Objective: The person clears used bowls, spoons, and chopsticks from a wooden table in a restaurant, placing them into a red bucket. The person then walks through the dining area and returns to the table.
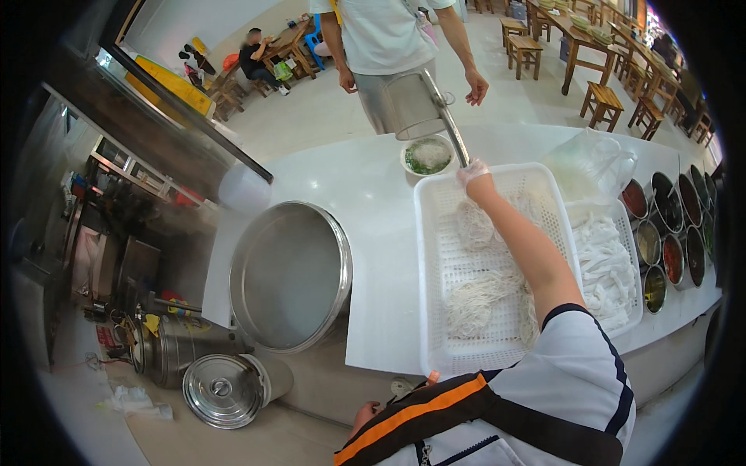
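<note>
In a clear plastic glove, my right hand [473, 172] grips the metal handle of a deep noodle strainer [412, 105]. The strainer is tipped on its side above the far edge of the counter. Just below it stands a white bowl [428, 173] holding pale noodles and chopped greens. My right forearm reaches over a white perforated plastic basket [431, 262] with several bundles of thin white noodles [481, 300]. My left hand [365, 416] hangs low beside my body, partly hidden by my clothing; its fingers are hard to make out.
A large steaming pot [288, 279] is set into the counter at left. At right are a basket of wide white noodles [606, 271], a plastic bag [600, 163] and several metal condiment pots [673, 259]. A person [387, 41] stands across the counter. A lidded bucket [221, 390] is lower left.
</note>
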The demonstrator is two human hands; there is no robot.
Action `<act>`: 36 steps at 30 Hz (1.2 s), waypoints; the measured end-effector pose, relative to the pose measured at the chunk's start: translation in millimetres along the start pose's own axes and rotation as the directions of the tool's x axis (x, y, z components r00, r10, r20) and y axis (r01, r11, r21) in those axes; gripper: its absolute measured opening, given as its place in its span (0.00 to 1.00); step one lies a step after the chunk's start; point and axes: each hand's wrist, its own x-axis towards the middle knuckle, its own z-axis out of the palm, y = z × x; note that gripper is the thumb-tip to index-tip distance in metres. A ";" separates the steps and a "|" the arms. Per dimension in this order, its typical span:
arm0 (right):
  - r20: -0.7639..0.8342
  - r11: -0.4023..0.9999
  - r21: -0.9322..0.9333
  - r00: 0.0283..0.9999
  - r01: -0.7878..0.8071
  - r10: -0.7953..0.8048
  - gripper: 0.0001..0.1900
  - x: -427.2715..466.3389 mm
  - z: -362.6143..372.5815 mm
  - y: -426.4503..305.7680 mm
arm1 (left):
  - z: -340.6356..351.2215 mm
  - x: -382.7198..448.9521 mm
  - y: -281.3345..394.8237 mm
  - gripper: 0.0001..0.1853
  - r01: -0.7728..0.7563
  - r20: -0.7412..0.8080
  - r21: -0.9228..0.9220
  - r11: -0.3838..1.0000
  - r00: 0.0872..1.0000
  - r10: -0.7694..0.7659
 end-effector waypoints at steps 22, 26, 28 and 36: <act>0.967 0.202 0.233 0.248 -0.951 0.052 0.04 -413.9 -6.6 -155.5 | -105.1 -106.9 58.7 0.17 -0.752 -0.613 0.223 0.620 0.386 0.689; 0.998 0.305 0.048 0.054 -0.951 0.013 0.09 -502.0 5.8 -161.3 | -132.2 -137.6 68.5 0.21 -0.797 -0.550 0.469 0.380 0.074 0.832; 0.996 0.430 0.043 0.003 -0.902 -0.093 0.09 -534.1 8.5 -165.8 | -137.3 -146.0 66.5 0.21 -0.811 -0.517 0.504 0.297 -0.007 0.856; 0.977 0.628 -0.139 -0.003 -0.766 0.213 0.11 -593.0 9.3 -198.0 | -153.6 -169.7 36.4 0.19 -0.749 -0.466 0.627 0.216 -0.138 0.874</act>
